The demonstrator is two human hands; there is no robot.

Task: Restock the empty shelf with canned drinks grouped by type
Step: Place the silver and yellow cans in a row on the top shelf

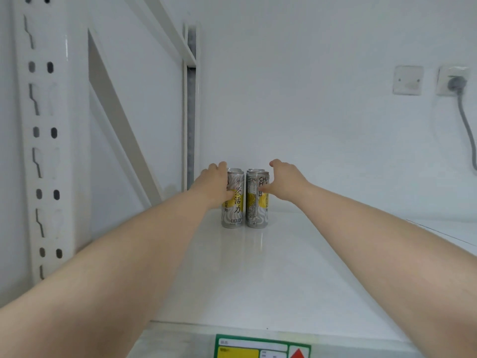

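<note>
Tall grey-and-yellow drink cans stand upright in a tight cluster near the back left of the white shelf (258, 267). The front left can (234, 210) carries large Chinese characters; the front right can (256, 210) shows small print. More can tops of the same kind peek out behind them. My left hand (215, 186) wraps the left side of the front left can. My right hand (282, 180) touches the right side of the front right can, fingers curved, thumb on its face. Both forearms reach in from the bottom corners.
A white perforated upright (42, 151) and a diagonal brace (121, 130) frame the shelf's left side. On the white back wall are a blank plate (407, 80) and a socket with a grey plug and cable (456, 85). A green-and-yellow price label (260, 347) is on the front edge.
</note>
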